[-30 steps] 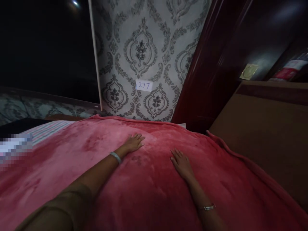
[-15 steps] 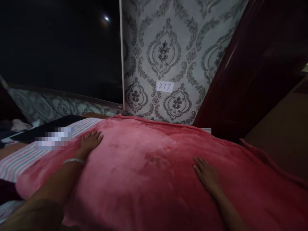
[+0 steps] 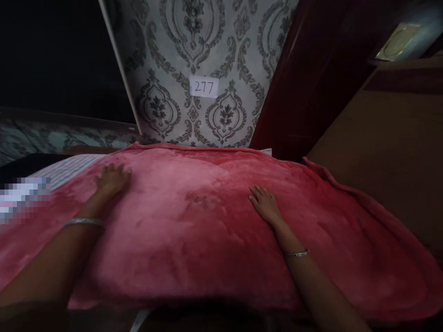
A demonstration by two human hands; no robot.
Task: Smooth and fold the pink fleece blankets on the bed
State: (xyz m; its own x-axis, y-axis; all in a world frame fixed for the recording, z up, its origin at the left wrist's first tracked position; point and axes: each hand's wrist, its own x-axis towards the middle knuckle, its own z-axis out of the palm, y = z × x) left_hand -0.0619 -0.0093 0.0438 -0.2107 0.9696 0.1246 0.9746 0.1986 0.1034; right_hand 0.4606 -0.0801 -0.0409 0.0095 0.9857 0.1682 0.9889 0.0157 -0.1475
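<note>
A plush pink-red blanket (image 3: 207,249) lies spread over a broad surface in front of me. On its far left part rests my left hand (image 3: 112,179), palm down with fingers spread; a bracelet (image 3: 84,222) circles that wrist. My right hand (image 3: 265,203) lies flat on the redder area right of the middle, fingers stretched out, and a thin bangle (image 3: 296,253) sits on that forearm. Neither hand grips the cloth. Between the hands the pile shows a darker smudged patch.
Striped cloth (image 3: 74,166) shows beyond the blanket's left side, with a blurred-out item on it. Behind stand a large dark screen (image 3: 62,60), patterned wallpaper (image 3: 166,110) with a paper label "277" (image 3: 204,86), a dark red pillar (image 3: 294,78) and a brown panel (image 3: 387,152) at right.
The camera view has turned right and down, so the wall and blanket sit further left and higher. More of the blanket's near and right edges shows. Both hands stay flat on it.
</note>
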